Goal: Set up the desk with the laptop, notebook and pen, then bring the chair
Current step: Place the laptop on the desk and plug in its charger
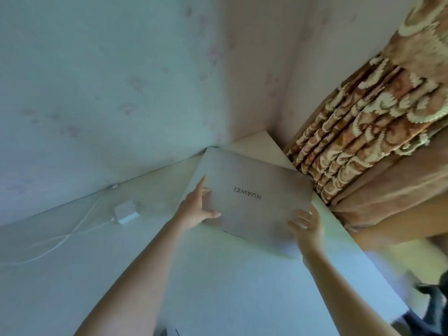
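Note:
A closed grey laptop (252, 192) with its logo upside down to me lies at an angle over the far corner of the pale desk (218, 275), its far corner close to the wall. My left hand (196, 209) holds its left edge, thumb on the lid and index finger straight along the edge. At the near right corner my right hand (306, 226) grips the laptop with its fingers curled over the edge. Whether the laptop rests flat on the desk I cannot tell. No notebook, pen or chair is in view.
A white charger (126, 212) with its white cable (60, 238) lies on the desk's left part by the wall. A patterned brown curtain (363, 132) hangs right of the desk. A dark, blurred object (434, 309) sits at the lower right.

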